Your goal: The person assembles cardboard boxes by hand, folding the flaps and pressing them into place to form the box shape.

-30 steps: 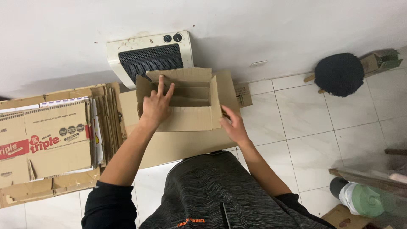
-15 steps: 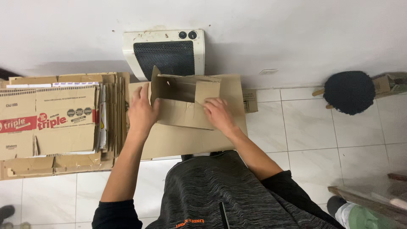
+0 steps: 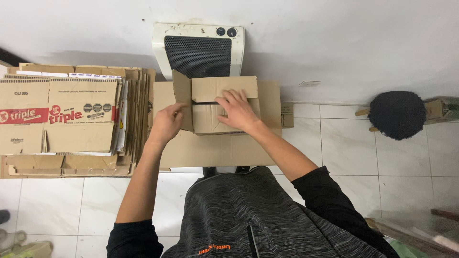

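A brown cardboard box (image 3: 210, 88) sits in front of me on a flat sheet of cardboard (image 3: 215, 148), below a wall heater. My right hand (image 3: 237, 111) lies flat on the folded-in flaps, pressing them down. My left hand (image 3: 167, 123) grips the left side flap (image 3: 182, 98), which still stands up at an angle. The far flap is folded over the top.
A stack of flattened printed cartons (image 3: 67, 119) fills the floor at the left. A white wall heater (image 3: 200, 48) is straight ahead. A dark round stool (image 3: 397, 114) stands at the right on white tiles. A small cardboard piece (image 3: 287, 114) lies beside the box.
My right hand moved from the box's right side onto the top flaps and pushed them down. My left hand shifted to the left flap. The view swung slightly.
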